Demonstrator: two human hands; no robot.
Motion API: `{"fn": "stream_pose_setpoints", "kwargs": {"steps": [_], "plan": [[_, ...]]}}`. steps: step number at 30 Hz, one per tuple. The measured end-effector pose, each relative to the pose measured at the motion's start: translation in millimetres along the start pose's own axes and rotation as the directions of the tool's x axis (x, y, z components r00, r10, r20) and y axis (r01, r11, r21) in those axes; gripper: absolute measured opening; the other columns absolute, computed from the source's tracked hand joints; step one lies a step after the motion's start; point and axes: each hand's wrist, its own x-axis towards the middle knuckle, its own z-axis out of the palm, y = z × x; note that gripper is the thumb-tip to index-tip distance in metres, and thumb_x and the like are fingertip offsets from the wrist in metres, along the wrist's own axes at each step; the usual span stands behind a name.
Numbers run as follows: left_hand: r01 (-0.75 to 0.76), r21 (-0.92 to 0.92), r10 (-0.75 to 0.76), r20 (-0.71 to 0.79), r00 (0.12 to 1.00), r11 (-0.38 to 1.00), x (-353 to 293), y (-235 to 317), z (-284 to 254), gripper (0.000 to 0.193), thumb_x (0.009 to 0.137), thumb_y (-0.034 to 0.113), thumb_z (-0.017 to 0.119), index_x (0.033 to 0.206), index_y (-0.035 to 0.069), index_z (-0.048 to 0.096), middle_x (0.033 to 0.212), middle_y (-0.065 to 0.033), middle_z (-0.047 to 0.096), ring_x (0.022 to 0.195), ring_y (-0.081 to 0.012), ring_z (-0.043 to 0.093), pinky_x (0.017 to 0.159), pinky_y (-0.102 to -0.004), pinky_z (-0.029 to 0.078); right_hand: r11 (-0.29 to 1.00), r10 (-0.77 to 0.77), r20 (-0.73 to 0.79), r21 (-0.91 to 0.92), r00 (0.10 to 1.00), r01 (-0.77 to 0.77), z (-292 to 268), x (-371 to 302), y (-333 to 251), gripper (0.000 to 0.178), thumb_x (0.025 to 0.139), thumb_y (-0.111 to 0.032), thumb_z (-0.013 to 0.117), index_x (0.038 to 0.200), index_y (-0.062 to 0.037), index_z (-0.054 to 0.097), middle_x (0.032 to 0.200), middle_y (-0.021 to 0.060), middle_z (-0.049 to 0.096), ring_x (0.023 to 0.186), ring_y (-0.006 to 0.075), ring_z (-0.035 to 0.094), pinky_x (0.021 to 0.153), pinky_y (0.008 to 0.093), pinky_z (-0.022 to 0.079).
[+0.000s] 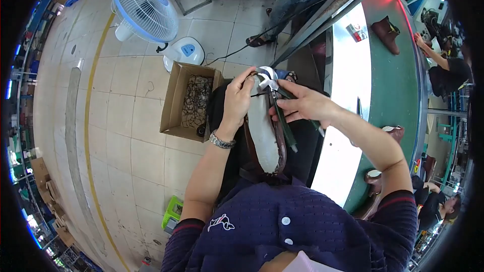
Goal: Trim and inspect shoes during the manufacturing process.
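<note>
The toe of the brown shoe (265,131) is hidden under both hands, and its heel end is cut off behind the dark blue shirt (292,226). Its long axis runs from the body outward, pale sole up. The left hand (237,102) clamps the toe; the right hand (302,105) grips green-handled pliers (282,116) biting there. Left of the grip sits 1 cardboard box (176,98); right, a green conveyor (393,85).

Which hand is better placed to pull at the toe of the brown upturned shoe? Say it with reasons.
Right, probably: the right hand already holds the green-handled metal pliers at the toe of the brown upturned shoe, while the left hand steadies it.
</note>
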Motion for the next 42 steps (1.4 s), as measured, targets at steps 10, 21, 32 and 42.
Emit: {"fn": "stream_pose_setpoints", "kwargs": {"steps": [10,21,32,42], "plan": [[-0.041,-0.035,0.039,-0.056,0.998,0.999,-0.6,-9.4,1.2,0.029,0.094,0.008,0.054,0.119,-0.003,0.064,0.102,-0.0057,0.068,0.090,-0.0081,0.058,0.080,-0.0223,0.045,0.795,-0.289,-0.114,-0.581,0.951,0.172,10.0,1.6,23.3,0.058,0.100,-0.012,0.049,0.150,-0.0039,0.021,0.080,0.0062,0.058,0.066,0.0123,0.058,0.059,0.0294,0.052],[0.135,-0.401,-0.182,-0.081,0.980,0.906,-9.4,8.5,-0.5,0.034,0.093,0.015,0.062,0.119,-0.008,0.062,0.108,-0.0071,0.067,0.093,-0.0076,0.058,0.085,-0.0206,0.044,0.621,-0.333,-0.101,-0.772,0.937,0.137,3.7,-5.6,15.6,0.055,0.098,-0.009,0.051,0.147,-0.0029,0.027,0.071,0.0135,0.062,0.060,0.0198,0.062,0.062,0.0340,0.051],[-0.114,0.131,0.131,-0.132,0.983,0.985,-7.8,-12.4,-10.4,0.035,0.094,0.021,0.062,0.123,0.001,0.062,0.084,-0.0004,0.066,0.072,-0.0035,0.050,0.065,-0.0198,0.042,0.212,-0.521,0.034,-0.963,0.853,0.168,18.6,-21.9,-17.8,0.053,0.093,-0.014,0.054,0.142,-0.0116,0.035,0.075,0.0261,0.063,0.076,0.0443,0.063,0.072,0.0506,0.050],[-0.139,0.140,0.145,-0.036,0.989,0.980,-4.0,-10.7,-18.0,0.034,0.096,0.019,0.058,0.124,0.000,0.060,0.082,0.0035,0.061,0.072,-0.0034,0.048,0.065,-0.0203,0.042,0.023,-0.601,0.039,-0.998,0.799,0.066,20.3,5.8,-5.4,0.064,0.091,-0.014,0.057,0.148,-0.0149,0.027,0.079,0.0225,0.064,0.071,0.0412,0.064,0.065,0.0469,0.051]]}}
